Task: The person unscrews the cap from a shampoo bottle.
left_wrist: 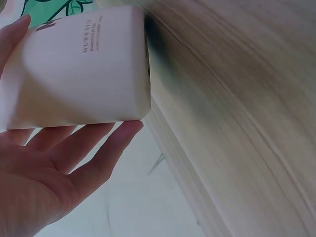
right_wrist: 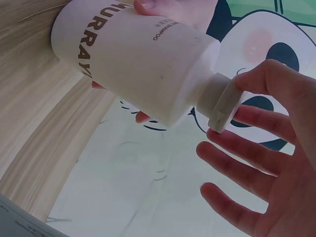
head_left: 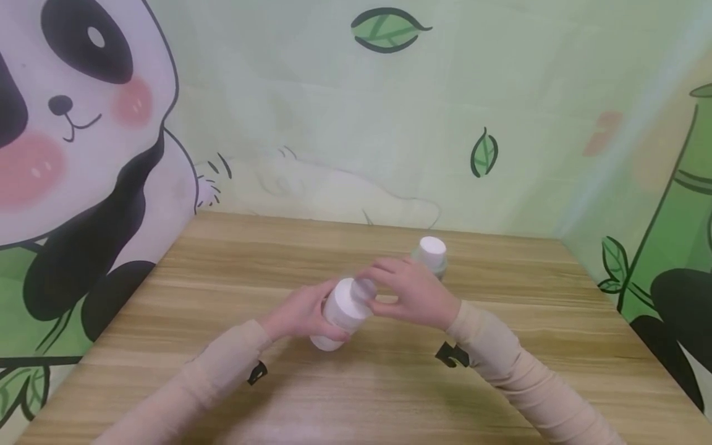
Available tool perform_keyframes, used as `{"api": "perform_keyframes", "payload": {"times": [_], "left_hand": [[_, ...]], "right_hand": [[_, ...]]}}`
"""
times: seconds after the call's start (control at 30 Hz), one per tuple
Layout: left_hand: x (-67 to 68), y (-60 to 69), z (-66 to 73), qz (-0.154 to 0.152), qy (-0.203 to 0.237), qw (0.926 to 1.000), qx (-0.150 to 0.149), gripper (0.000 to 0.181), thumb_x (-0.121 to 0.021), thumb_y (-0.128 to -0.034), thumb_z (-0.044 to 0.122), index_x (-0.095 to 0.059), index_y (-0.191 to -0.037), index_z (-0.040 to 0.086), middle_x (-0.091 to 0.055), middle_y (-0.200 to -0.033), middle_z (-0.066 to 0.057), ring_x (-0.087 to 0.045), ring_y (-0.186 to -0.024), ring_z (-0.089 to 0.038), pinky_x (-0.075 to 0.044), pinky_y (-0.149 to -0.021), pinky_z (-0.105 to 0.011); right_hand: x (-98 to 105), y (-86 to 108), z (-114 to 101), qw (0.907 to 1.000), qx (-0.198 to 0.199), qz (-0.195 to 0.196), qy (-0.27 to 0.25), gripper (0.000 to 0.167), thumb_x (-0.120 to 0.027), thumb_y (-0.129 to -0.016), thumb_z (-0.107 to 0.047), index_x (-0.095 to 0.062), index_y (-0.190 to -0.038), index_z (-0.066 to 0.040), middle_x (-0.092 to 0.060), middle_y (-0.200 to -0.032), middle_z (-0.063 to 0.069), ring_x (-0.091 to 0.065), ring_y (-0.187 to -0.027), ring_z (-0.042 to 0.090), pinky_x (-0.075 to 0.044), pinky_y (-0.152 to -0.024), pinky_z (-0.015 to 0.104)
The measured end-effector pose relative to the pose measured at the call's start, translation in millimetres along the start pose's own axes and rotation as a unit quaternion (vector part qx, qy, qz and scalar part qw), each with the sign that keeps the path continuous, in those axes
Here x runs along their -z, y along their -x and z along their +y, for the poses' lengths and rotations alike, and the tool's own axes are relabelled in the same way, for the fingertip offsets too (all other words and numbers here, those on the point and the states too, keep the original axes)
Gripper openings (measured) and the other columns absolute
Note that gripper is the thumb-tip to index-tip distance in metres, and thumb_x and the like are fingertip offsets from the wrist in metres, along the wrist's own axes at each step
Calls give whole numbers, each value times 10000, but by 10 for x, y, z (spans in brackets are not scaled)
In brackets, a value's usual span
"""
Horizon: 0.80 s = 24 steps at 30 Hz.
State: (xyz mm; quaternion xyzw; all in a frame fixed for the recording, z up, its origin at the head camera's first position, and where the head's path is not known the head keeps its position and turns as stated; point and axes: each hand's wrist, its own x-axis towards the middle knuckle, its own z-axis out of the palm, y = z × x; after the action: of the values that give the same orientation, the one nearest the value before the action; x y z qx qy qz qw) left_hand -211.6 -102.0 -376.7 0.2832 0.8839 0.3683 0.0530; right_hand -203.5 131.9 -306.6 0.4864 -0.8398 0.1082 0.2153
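Note:
A white shampoo bottle (head_left: 346,306), printed MURRAY in the right wrist view, is tilted above the table, its neck leaning toward the right. My left hand (head_left: 300,312) grips the bottle round its body; in the left wrist view its fingers (left_wrist: 106,153) lie along the bottle's lower side. With thumb and fingertips, my right hand (head_left: 417,293) pinches the white cap (right_wrist: 222,101) on the bottle's neck. The other right fingers spread loosely, off the bottle. Whether the cap is loose on the neck cannot be told.
A second bottle (head_left: 432,250) with a white top stands behind my right hand, partly hidden by it. The wooden table (head_left: 250,247) meets a printed wall cloth (head_left: 311,111) at its back edge. Black mounts (head_left: 453,354) hang under both wrists.

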Motion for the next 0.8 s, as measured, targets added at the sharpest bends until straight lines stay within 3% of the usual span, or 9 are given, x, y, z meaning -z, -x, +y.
{"api": "perform_keyframes", "payload": {"times": [0.2,0.53,0.8], "left_hand": [[-10,-15,-5,-17,-281,9996,28,876,-873,-637,357,-454,-1387,185,-688,-1117,-49,-646,-973,-189,-518,-853,-379],[-32,1,3,74,-459,9989,-81,905,-865,-645,354,-388,-1389,159,-691,-1098,-88,-672,-935,-216,-536,-820,-379],[-16,-3,27,112,-515,9984,-210,895,-860,-655,344,-372,-1384,170,-695,-1083,-89,-672,-924,-215,-533,-801,-368]], "right_hand": [[-11,19,22,9998,113,22,-173,427,-743,-808,-306,-647,-1180,-119,-695,-1089,2,-658,-990,158,-537,-867,335],[-28,-3,7,9969,-523,-277,-520,410,-706,-860,-362,-636,-1181,-117,-719,-1081,11,-681,-963,133,-547,-856,301],[-6,-20,16,9994,-28,-11,-353,350,-726,-837,-232,-656,-1155,-104,-722,-1045,29,-688,-916,156,-560,-805,295]]}}
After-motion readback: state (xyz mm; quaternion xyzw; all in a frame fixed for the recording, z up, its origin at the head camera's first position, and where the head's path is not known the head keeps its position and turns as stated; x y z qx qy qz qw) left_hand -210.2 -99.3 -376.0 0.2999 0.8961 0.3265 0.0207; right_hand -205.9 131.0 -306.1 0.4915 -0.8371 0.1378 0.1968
